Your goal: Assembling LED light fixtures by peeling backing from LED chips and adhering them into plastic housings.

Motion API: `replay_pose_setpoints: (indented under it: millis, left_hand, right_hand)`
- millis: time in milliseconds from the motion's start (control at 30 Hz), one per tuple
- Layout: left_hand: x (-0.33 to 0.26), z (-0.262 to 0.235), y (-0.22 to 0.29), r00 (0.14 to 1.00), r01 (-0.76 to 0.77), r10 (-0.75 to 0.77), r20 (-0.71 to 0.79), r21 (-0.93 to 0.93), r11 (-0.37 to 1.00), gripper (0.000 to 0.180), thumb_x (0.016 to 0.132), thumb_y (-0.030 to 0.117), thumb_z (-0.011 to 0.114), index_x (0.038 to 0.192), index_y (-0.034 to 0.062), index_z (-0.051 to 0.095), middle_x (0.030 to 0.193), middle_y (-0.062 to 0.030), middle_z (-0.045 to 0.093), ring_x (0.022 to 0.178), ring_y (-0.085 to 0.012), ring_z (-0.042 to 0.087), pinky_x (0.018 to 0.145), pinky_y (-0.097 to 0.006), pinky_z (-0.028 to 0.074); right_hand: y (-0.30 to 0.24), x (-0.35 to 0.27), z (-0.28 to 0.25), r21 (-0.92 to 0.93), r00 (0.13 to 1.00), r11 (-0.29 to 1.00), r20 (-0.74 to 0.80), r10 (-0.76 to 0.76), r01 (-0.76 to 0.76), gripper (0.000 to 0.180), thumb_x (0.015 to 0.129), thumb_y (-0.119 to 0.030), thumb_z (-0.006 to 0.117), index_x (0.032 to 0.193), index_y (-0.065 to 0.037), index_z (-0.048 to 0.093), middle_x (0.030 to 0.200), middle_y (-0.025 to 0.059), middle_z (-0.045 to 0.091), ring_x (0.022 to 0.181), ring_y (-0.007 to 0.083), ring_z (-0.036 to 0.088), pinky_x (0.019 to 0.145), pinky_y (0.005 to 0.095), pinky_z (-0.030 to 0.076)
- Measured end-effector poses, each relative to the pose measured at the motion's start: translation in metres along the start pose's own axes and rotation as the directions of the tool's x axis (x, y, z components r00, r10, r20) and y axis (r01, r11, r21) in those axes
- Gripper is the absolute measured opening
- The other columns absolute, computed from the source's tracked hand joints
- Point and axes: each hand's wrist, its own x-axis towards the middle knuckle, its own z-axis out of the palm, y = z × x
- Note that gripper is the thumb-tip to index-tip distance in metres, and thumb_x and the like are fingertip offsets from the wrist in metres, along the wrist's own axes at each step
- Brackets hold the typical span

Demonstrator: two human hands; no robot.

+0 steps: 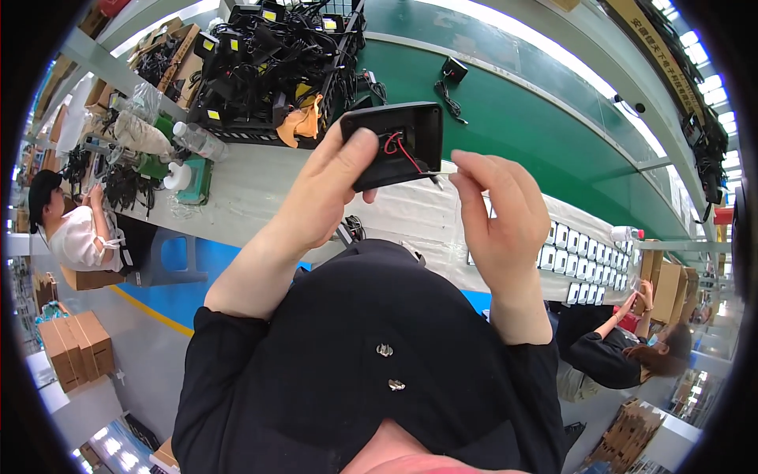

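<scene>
Fingers wrapped round its left side, my left hand [335, 170] holds up a black plastic housing [428, 134] with its hollow inside toward me. Within the housing a red wire [407, 154] loops and runs down to the lower right corner. My right hand [505, 205] is closed in a pinch just right of that corner. From its fingertips a thin pale rod-like piece [437, 173] reaches to the housing's edge; its exact kind is too small to tell. Just under that corner a short dark end sticks out.
A black crate [260, 141] heaped with black adapters and cables stands at the back left. One corded adapter [454, 71] lies on the green surface [505, 103]. Rows of small pale units [580, 257] cover the right bench. Co-workers sit left [75, 233] and right [624, 351].
</scene>
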Motion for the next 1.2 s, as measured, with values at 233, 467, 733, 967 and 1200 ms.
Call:
replay_pose_setpoints:
  millis: [233,467,733,967,1200]
  left_hand:
    - [0.003,0.012,-0.005,0.95,-0.234,0.257,-0.179,0.141,0.962,0.033,0.09,0.01,0.056,0.12,0.0047,0.043,0.101,-0.0052,0.055,0.085,-0.009,0.056,0.064,-0.025,0.052]
    - [-0.002,0.008,-0.001,0.92,-0.294,0.353,-0.171,0.295,0.909,0.034,0.088,0.002,0.055,0.12,0.006,0.044,0.1,-0.0053,0.054,0.085,-0.0088,0.054,0.068,-0.023,0.049]
    - [-0.007,0.001,-0.006,0.879,-0.401,0.47,-0.075,0.417,0.816,0.032,0.086,0.0,0.055,0.117,0.0039,0.047,0.103,-0.0061,0.054,0.086,-0.0096,0.055,0.069,-0.023,0.047]
    - [-0.009,0.006,0.006,0.953,-0.183,0.24,-0.187,0.279,0.943,0.03,0.086,0.005,0.06,0.113,0.0034,0.05,0.094,-0.006,0.059,0.077,-0.0095,0.059,0.061,-0.022,0.049]
    - [-0.017,0.008,0.024,0.997,0.074,-0.074,-0.003,0.122,0.99,0.033,0.085,0.003,0.052,0.118,0.0017,0.047,0.101,-0.0073,0.058,0.082,-0.0137,0.061,0.064,-0.025,0.052]
  right_hand:
    - [-0.012,0.005,0.006,-0.027,0.974,0.995,0.209,-0.091,0.099,0.021,0.073,0.004,0.063,0.092,-0.001,0.057,0.085,0.0103,0.055,0.077,0.0247,0.057,0.066,0.0336,0.047]
    - [0.01,-0.003,0.027,0.554,0.72,0.467,0.602,0.347,-0.689,0.017,0.081,-0.005,0.067,0.089,-0.001,0.053,0.096,0.007,0.059,0.083,0.0113,0.059,0.075,0.0258,0.048]
    - [0.019,-0.001,0.033,0.531,0.548,0.137,0.813,0.197,-0.836,0.015,0.078,-0.007,0.07,0.085,-0.003,0.057,0.084,0.0014,0.062,0.08,0.0099,0.058,0.073,0.0234,0.047]
    - [-0.016,0.006,0.005,-0.075,0.963,0.975,0.189,-0.194,0.211,0.024,0.065,-0.002,0.073,0.086,-0.004,0.063,0.082,0.0049,0.059,0.071,0.0205,0.056,0.062,0.0296,0.045]
    - [-0.015,0.018,0.001,-0.101,0.881,0.883,0.184,-0.435,0.458,0.034,0.058,-0.004,0.071,0.092,-0.005,0.068,0.084,0.0074,0.058,0.074,0.0232,0.056,0.061,0.0324,0.045]
